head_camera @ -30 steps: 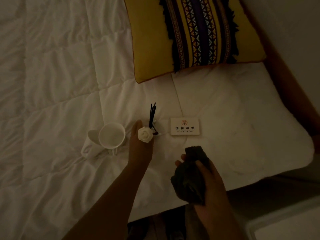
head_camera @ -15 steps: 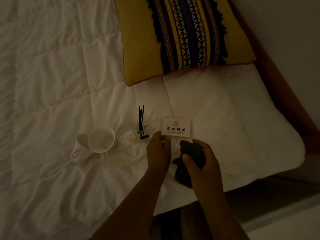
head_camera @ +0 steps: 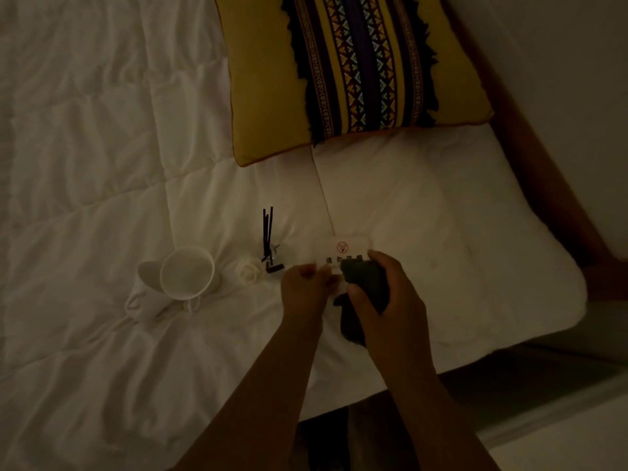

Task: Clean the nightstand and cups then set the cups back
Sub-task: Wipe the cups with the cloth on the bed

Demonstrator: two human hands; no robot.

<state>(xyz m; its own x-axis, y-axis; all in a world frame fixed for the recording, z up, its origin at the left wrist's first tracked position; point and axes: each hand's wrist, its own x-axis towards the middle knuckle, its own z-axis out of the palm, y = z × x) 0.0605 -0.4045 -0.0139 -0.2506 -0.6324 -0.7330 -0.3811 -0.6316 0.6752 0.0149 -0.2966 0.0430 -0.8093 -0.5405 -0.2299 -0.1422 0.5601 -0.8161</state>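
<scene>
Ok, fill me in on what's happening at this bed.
A person is working over the white duvet. Their left hand pinches the lower left edge of a no-smoking card, while the right hand holds a bunched dark cloth against the card, apparently wiping it. Two white cups rest on the duvet to the left, untouched, with a white rose and black sticks between them and the card. A yellow patterned pillow sits beyond.

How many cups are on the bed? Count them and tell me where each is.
2. The front cup sits left of the rose, its mouth in view; the rear cup is against its left side, partly hidden behind it.
</scene>
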